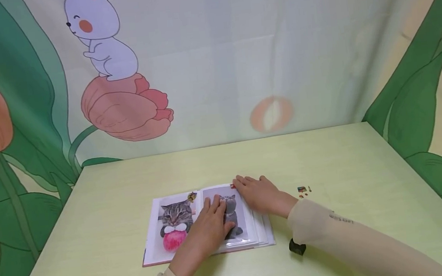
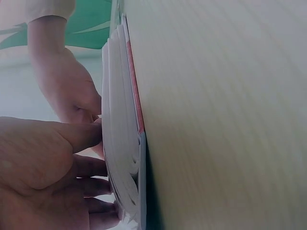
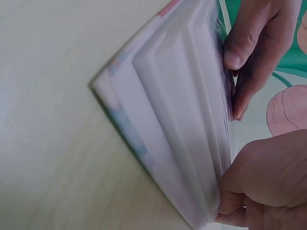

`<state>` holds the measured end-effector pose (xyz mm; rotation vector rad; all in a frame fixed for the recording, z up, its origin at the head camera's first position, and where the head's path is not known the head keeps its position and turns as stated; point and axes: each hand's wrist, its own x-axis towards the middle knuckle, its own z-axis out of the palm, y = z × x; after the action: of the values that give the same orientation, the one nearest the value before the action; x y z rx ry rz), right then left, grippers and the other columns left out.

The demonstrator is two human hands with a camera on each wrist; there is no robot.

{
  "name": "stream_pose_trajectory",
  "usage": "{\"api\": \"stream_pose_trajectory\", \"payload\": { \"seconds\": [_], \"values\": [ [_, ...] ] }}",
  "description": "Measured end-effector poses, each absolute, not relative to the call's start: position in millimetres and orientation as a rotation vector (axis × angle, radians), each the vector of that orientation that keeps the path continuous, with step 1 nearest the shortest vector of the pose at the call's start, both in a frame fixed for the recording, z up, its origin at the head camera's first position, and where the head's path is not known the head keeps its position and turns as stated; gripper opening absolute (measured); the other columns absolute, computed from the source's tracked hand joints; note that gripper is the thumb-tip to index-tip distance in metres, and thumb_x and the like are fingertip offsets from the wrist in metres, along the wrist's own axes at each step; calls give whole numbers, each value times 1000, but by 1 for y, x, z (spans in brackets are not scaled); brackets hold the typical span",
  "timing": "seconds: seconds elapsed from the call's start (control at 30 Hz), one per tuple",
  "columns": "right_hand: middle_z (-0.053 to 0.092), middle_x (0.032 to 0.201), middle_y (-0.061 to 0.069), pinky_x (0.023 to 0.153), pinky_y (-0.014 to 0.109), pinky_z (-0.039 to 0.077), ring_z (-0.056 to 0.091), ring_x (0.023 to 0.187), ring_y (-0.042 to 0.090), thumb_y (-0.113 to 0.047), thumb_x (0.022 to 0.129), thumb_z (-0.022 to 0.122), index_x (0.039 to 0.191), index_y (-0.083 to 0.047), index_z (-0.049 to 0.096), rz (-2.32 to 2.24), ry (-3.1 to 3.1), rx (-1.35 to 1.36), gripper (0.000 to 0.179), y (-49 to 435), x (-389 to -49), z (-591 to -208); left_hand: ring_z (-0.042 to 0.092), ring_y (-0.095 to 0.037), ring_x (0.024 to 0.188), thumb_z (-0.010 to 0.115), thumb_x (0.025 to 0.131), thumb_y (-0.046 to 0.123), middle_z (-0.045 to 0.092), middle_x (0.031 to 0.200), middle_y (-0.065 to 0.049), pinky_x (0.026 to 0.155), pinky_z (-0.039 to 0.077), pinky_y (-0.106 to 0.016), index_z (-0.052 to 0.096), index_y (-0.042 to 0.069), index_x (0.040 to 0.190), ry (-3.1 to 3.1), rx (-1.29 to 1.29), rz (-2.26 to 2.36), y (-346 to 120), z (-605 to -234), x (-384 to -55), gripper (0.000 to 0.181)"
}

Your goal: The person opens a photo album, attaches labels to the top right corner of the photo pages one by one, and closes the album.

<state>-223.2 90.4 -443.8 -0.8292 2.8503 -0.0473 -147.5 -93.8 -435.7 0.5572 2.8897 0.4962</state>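
Note:
A photo album (image 1: 151,245) lies spread on the table. Its left page has a picture of a tabby cat (image 1: 176,214) with a pink ball, and a small gold-brown sticker (image 1: 192,196) at the top corner. A grey cat picture (image 1: 231,205) fills the sleeve on the right page. My left hand (image 1: 209,229) rests on that page, fingers extended over part of the picture. At the page's top right, my right hand (image 1: 260,193) presses its fingertips beside a small red sticker (image 1: 232,186), partly covering it. The page stack (image 2: 120,96) shows edge-on in the left wrist view.
Several small colourful pieces (image 1: 302,189) lie on the table right of the album. A black object (image 1: 297,246) shows below the right sleeve (image 1: 331,229). Behind the pale table (image 1: 104,201) hangs a curtain (image 1: 207,69) printed with a rabbit and tulips.

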Motion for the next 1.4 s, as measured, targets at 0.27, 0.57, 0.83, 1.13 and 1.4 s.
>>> {"api": "stream_pose_trajectory", "payload": {
  "seconds": [0.27,0.57,0.83,1.13,1.4],
  "values": [
    [34,165,14,116,63,32,33,151,33,-11,111,40,159,-4,37,-101,2845,-765,48,96,-233,-447,24,-48,151,62,105,32,32,162,-26,121,29,-53,44,-6,153,2886,552,467,-94,-437,-149,64],
    [44,159,17,113,59,39,43,146,33,-1,105,48,154,2,43,-440,2838,-724,49,111,-243,-448,28,-49,149,63,104,32,35,161,-27,121,28,-51,45,-7,151,2905,572,406,-93,-434,-150,64],
    [38,161,21,121,47,31,35,149,35,-1,105,47,157,4,36,-811,2727,-704,53,122,-236,-448,33,-49,147,69,101,32,41,158,-27,119,32,-54,49,-8,148,2933,576,396,-92,-434,-152,65],
    [40,160,22,120,48,32,37,148,35,0,103,50,155,6,37,-904,2737,-748,55,125,-222,-447,36,-51,145,72,99,31,44,155,-28,116,35,-57,55,-8,144,2979,621,419,-94,-436,-151,62],
    [39,160,21,120,48,32,36,149,35,-3,104,53,155,6,39,-892,2783,-751,53,126,-211,-448,37,-51,144,71,99,34,45,154,-27,117,36,-56,58,-5,142,2991,672,429,-90,-431,-142,60]
  ]
}}
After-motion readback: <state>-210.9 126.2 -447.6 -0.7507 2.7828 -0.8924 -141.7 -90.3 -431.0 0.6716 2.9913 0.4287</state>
